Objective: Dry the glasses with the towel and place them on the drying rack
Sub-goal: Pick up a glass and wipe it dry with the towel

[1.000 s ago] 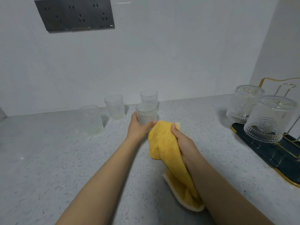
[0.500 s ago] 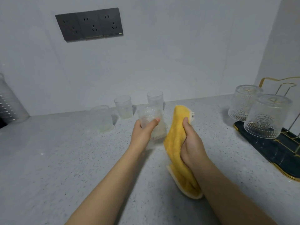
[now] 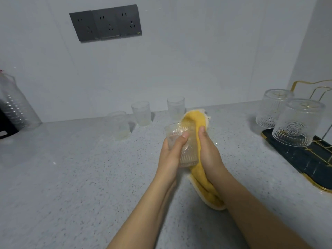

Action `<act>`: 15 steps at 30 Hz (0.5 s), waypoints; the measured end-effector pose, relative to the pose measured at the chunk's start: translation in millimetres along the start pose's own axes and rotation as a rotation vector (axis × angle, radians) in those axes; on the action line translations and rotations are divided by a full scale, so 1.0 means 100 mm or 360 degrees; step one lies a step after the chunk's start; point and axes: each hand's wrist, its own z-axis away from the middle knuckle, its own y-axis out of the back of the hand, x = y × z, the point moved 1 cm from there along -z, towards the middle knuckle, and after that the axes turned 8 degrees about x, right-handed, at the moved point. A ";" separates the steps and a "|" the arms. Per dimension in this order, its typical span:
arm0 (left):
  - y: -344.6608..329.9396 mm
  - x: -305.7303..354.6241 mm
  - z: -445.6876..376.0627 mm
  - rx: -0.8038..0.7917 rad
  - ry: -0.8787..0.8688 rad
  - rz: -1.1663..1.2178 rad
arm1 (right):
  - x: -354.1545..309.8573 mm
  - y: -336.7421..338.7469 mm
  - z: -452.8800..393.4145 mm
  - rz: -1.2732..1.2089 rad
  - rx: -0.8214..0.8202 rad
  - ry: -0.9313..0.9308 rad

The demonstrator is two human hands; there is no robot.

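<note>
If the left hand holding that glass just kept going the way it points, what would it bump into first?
Probably the upright glass near the wall: the left hand points away and slightly up, towards it. Depth is hard to judge; it could pass over and reach the wall instead.

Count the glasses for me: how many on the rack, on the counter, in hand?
On the rack: 2
On the counter: 3
In the left hand: 1
Total: 6 glasses
</note>
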 end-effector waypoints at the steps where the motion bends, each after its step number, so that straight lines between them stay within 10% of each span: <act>1: -0.01 0.00 0.02 -0.0002 0.0022 0.0010 | -0.01 0.01 -0.02 -0.0029 0.0020 -0.0126; 12: 0.09 0.03 -0.02 0.0119 -0.0310 -0.0346 | 0.13 -0.18 0.18 0.0177 -0.0107 0.0409; 15: 0.07 0.02 0.01 0.0044 -0.0210 -0.0112 | 0.08 -0.13 0.11 0.0054 0.0019 0.0145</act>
